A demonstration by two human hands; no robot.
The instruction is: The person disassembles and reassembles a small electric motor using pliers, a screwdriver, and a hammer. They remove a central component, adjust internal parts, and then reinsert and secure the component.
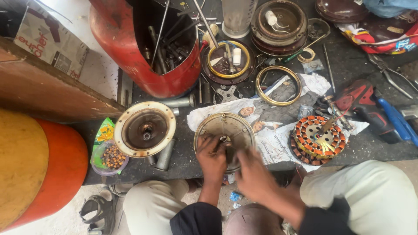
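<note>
Head cam looking straight down at a cluttered dark bench: far left there's a small bowl of beads (pixel 112 157), then a rusty round motor cover (pixel 145 129) lying flat. Next over, the left hand (pixel 212 157) sits on a dished metal fan housing (pixel 224 135) on newspaper, fingers curled onto its middle. Right hand (pixel 254 173) is at the housing's near edge, kinda blurred, can't tell its grip. Copper-wound stator (pixel 317 138) sits just right of it
</note>
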